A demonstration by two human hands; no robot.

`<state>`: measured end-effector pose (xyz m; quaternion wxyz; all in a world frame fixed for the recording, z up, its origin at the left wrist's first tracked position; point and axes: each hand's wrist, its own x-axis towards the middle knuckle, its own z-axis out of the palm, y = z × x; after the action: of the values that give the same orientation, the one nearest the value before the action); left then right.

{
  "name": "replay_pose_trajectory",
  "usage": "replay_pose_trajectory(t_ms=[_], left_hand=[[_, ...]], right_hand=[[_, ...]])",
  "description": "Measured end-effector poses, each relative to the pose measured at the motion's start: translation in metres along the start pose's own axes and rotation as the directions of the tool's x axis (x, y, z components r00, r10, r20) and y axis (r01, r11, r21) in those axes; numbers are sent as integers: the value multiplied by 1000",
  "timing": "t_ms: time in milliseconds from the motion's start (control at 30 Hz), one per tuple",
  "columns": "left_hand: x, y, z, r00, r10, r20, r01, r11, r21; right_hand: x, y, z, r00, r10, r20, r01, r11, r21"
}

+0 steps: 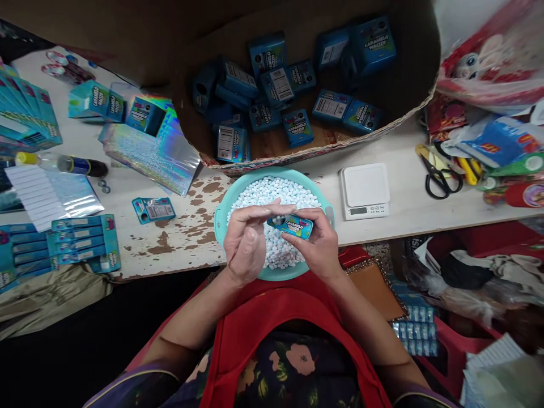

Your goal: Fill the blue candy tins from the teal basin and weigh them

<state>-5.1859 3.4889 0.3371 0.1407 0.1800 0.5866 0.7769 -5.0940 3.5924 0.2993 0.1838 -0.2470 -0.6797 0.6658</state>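
Box (298, 226), above the basin (220, 218): our right hand (321, 241) grips it; our left hand (247, 243), open, cups toward its left end. We might crush it by squeezing, or spill candy (276, 190) by tipping.

From afar, I bring my bare left forearm (195, 326) and bare right forearm (369, 323) inward in front of the torso, the hands nearly meeting. My bare left hand (246, 246) stretches out, straight fingers (257, 212) laid together and pointing right, its upright thumb (249, 237) apart from them. My bare right hand (322, 241) curls in a grip, its thumb on the near side.
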Motion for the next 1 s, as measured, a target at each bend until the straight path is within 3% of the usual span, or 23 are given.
replay_pose_trajectory(t_ms=[100,167,233,300,367,467,600,733,867,1000], left_hand=[[10,-13,-13,989,0,-147,13,996,91],[14,-30,-25,990,-51,-129,92,936,340],[15,-53,-34,984,-174,31,112,749,653],[12,-74,-35,914,-344,216,-3,527,850],[9,-88,-31,832,-457,316,-144,372,917],[6,-97,-22,795,-503,339,-252,235,939],[7,-94,-20,771,-541,335,-264,207,942],[11,-88,-25,762,-561,324,-236,226,945],[16,-86,-27,776,-527,346,-230,275,934],[18,-87,-26,789,-501,356,-252,264,931]], right_hand=[[-6,-6,-21,1000,-29,10,29,998,63],[-10,-4,-47,997,-41,-69,47,995,85],[-9,5,-79,967,-37,-253,45,999,24],[0,21,-110,897,-47,-439,8,996,-90],[16,41,-136,837,-55,-545,-38,987,-158],[45,71,-157,799,-43,-600,-80,981,-177],[66,92,-165,789,-4,-615,-95,987,-127],[55,87,-172,775,1,-631,-81,992,-97],[27,88,-188,680,11,-733,-161,978,-135],[1,106,-203,597,63,-800,-259,959,-118]])
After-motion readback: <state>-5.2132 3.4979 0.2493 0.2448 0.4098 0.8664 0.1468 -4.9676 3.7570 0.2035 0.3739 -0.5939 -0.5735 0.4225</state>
